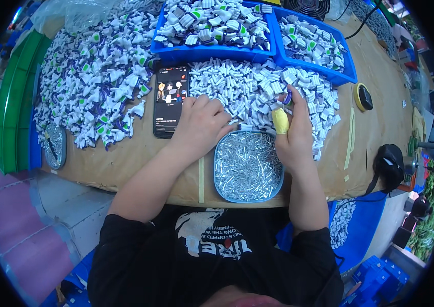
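One green crate point(7, 117) stands at your far left, then a big heap of white, purple and green parts point(94, 77), with a small tray point(64, 149) at its near edge. Next a lit phone point(168, 110) lies on the table; your left hand point(199, 124) overlaps its right edge, fingers curled, fingertips near the back rim of the pin tray point(250, 199); can't tell if they grip anything. That tray sits at the table's front edge, full of loose silver pins point(247, 169). Beyond it spreads a heap of small white pieces point(222, 84), backed by a large blue bin point(212, 52) and a narrower one point(346, 77). Your right hand point(297, 143), thumb in a yellow cover point(280, 121), pinches a small purple-and-white piece point(288, 97) over the heap, just past the tray. For a clean step: hold that piece by its edges, light but firm, since the cover likely dulls feel; turn it to your eye; bring the left fingertips in close to steady it; work above the tray so drops are easy to find. Far right: a round yellow-and-black object point(363, 97), then a black pouch point(390, 168).
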Demonstrator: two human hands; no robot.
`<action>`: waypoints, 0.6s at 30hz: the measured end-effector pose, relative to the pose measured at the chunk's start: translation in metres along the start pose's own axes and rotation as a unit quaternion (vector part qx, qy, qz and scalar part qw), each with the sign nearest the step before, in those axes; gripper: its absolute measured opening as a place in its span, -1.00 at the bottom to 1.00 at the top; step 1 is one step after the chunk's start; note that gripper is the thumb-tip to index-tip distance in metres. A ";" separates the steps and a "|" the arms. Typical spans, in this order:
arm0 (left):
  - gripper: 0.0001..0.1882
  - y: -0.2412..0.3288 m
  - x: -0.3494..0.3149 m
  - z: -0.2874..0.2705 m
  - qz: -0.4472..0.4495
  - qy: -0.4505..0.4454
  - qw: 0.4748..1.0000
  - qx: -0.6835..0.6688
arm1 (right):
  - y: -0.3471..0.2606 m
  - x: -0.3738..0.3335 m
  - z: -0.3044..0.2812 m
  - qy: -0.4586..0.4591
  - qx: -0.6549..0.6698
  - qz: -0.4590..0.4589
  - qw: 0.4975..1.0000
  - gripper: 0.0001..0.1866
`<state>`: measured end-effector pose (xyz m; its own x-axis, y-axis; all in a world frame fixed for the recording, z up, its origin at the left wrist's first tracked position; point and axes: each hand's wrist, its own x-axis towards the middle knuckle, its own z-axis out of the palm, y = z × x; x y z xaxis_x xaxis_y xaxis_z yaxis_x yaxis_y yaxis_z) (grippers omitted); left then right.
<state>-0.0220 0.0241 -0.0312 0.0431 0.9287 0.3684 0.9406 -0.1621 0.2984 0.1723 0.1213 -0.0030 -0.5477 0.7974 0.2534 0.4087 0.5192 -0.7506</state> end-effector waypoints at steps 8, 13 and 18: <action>-0.90 -0.001 0.000 -0.003 0.005 0.005 1.000 -0.009 | 0.004 0.001 -0.001 0.011 0.226 0.044 0.973 -0.45; -0.88 0.008 -0.005 -0.017 -0.143 0.025 0.930 -0.337 | -0.012 -0.008 0.001 0.021 0.347 0.008 0.938 -0.48; -0.81 0.023 -0.011 -0.015 -0.270 -0.028 0.680 -0.681 | -0.019 -0.029 0.010 -0.113 0.228 -0.144 0.956 -0.40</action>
<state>-0.0054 0.0054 -0.0153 -0.1355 0.9805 -0.1422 -0.3580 0.0854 0.9298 0.1735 0.0852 -0.0019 -0.7542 0.5286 0.3897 -0.1157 0.4773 -0.8711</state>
